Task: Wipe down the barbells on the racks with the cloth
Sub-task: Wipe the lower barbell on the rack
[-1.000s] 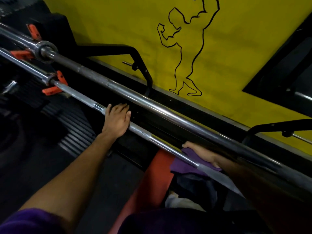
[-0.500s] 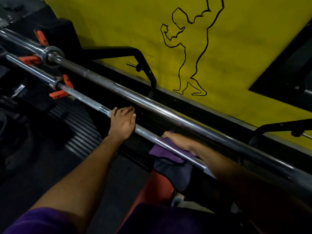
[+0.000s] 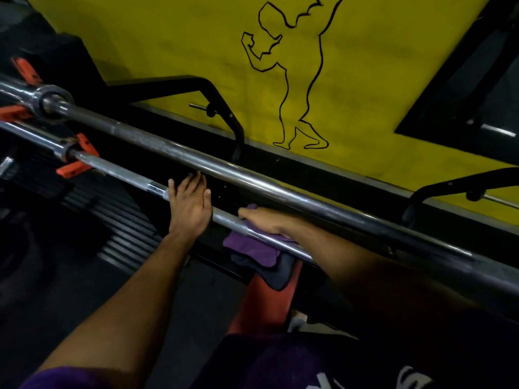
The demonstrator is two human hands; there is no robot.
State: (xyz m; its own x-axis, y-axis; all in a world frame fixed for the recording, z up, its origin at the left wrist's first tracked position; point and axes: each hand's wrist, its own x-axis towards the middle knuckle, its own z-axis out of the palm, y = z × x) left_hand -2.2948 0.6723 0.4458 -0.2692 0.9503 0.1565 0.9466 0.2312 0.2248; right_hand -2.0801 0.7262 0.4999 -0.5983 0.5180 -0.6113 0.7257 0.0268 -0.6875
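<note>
- Near barbell: thin chrome bar that runs from upper left to lower right across the view, with a rough grip section between the two hands. It is the bar being wiped.
- Far barbell: thicker, darker bar just behind and parallel to the near one. No hand or cloth touches it.
- Cloth: purple, draped over the near barbell under the right hand, with most of its loose fabric hanging below the bar.
- Right hand: laid over the cloth on the bar, fingers pointing left along the shaft. Whether the fingers wrap fully round underneath cannot be told.
- Left hand: flat on the near barbell just left of the cloth, fingers together and extended past the bar; it appears to steady the shaft.
- Orange clips: fixed at the collar of the near barbell, well left of both hands.
- Yellow wall: behind the racks, bearing a black outline figure.
- Handling note, as judgement: the stroke is best made with the cloth closed round the whole shaft, so the underside is cleaned too. Firm pressure suits the rough section, where grime lodges. The left hand needs to shift clear so the cloth can reach the collar.
</note>
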